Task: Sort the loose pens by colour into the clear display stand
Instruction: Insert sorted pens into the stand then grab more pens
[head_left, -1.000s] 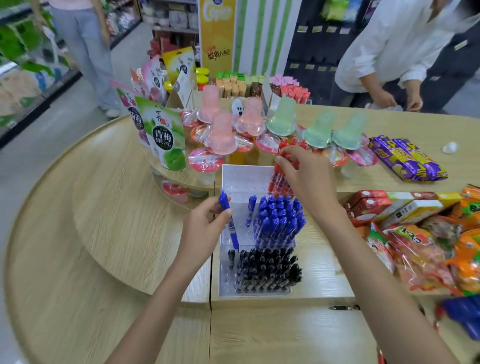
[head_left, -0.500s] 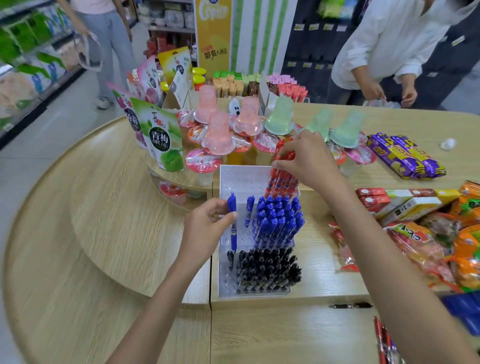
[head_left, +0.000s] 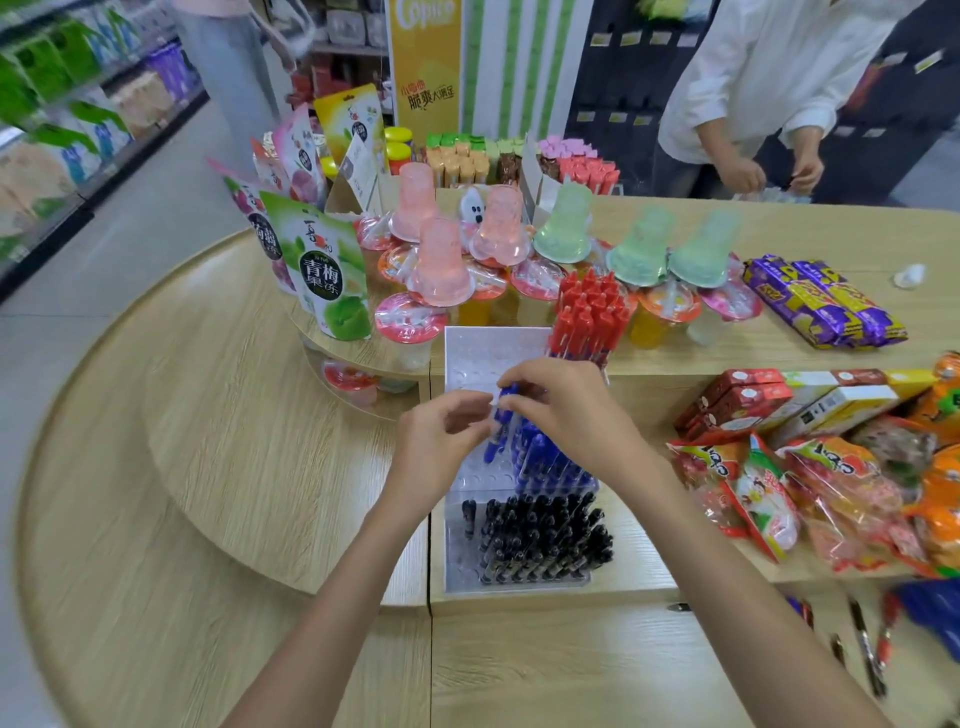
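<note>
Since the picture before, the right hand (head_left: 566, 415) has been moved away from the red pens (head_left: 587, 317) at the back of the clear display stand (head_left: 488, 353). It has been brought down to the middle of the stand, where the left hand (head_left: 441, 441) is.

One blue pen (head_left: 497, 427) is held up over the middle of the stand by both hands. Its top is pinched by the bent thumb and finger of the right hand. Its middle is gripped by the curled fingers of the left hand. The pen is tilted, with its lower end pointed down at the stand's white holes. It is found just left of the other blue pens (head_left: 550, 462), which are stood in the middle row of the stand.

Black pens (head_left: 545, 540) are stood in the front row of the stand. Red pens are stood in the back row.

Some loose pens (head_left: 865, 649) are seen lying on the wooden table (head_left: 545, 670), in front of the stand and to its right. Snack bags (head_left: 831, 478) are piled to the right of the stand. Jelly cups (head_left: 441, 265) are lined up behind the stand. Far behind the stand, a person in a white shirt (head_left: 753, 67) is seen standing.
</note>
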